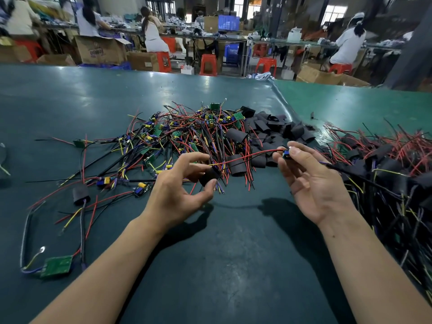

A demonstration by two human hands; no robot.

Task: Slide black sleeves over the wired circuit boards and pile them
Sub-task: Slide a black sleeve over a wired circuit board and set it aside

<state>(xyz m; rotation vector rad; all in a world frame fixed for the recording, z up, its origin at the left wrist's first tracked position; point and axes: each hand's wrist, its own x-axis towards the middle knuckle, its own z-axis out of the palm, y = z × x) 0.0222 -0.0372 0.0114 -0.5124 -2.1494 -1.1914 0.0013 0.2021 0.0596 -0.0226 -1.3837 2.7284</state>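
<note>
Green bench [233, 265], frame centre: left hand [180, 188] pinches soft black sleeve [209, 175]; right hand [313, 181] pinches light, fragile board [286, 154]. Hold board edges.

A single head-worn camera looked forward and down from close above the green counter [70, 94], the hands near, the workshop's far benches along its upper edge.

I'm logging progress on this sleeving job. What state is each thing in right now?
Left hand: pinching a black sleeve.
Right hand: pinching a wired circuit board, unsleeved.
Bare boards heap: loose, tangled.
Empty sleeves pile: unused.
Sleeved boards pile: stacked at right.
</note>
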